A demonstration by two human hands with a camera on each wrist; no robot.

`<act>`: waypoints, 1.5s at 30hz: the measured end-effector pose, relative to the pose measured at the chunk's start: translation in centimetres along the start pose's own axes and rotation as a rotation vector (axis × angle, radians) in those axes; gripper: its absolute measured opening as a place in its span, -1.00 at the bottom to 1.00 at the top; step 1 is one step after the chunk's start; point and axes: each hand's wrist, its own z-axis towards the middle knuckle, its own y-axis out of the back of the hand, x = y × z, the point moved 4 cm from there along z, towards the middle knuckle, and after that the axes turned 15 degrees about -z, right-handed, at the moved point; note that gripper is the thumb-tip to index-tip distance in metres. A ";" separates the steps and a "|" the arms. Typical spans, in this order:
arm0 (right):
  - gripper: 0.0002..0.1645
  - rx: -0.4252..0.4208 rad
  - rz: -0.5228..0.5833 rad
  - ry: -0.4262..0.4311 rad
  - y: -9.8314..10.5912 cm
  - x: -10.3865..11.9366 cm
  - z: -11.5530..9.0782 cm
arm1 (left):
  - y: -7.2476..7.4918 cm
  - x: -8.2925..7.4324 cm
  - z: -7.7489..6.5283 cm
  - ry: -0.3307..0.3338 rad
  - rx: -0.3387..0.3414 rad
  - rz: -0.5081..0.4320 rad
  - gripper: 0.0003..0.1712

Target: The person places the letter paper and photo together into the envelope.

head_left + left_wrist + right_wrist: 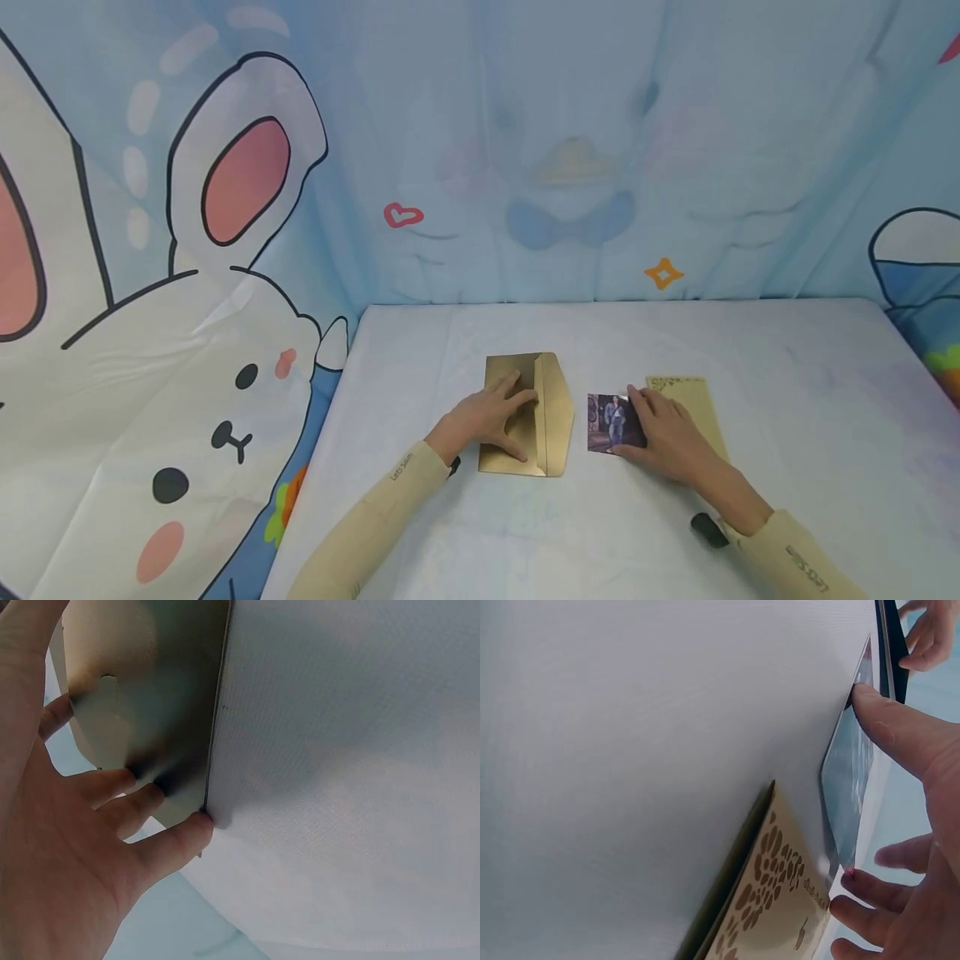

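A gold envelope (557, 408) lies on the white-covered table, its pointed flap unfolded to the right. My left hand (491, 418) rests on it with fingers spread; in the left wrist view, fingertips touch the envelope's shiny face (180, 667) and one digit reaches its edge. To the right, a small photo (611, 423) shows a standing person in blue. My right hand (667, 437) holds this photo by opposite edges, thumb (900, 727) on one and a fingertip on the other. Under and beside that hand lies a yellowish card (701, 400) with a brown pattern (772, 862).
The white tablecloth (420, 350) covers the table, whose back edge meets a light-blue curtain (450, 125) with cartoon prints. A large printed rabbit (187, 400) fills the left side. A black wrist device (708, 530) sits by the right cuff.
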 end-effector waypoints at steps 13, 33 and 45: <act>0.09 -0.030 0.069 -0.104 -0.1 -0.5 0.3 | -0.1 -0.1 0.0 0.000 0.002 0.013 0.25; -0.41 -0.078 0.264 -0.068 1.3 -1.2 -0.2 | 0.1 -0.3 -0.2 -0.012 0.003 0.024 0.23; -0.39 0.003 0.550 -0.133 2.2 -1.6 0.3 | -0.1 -0.1 0.1 -0.002 0.013 0.022 0.25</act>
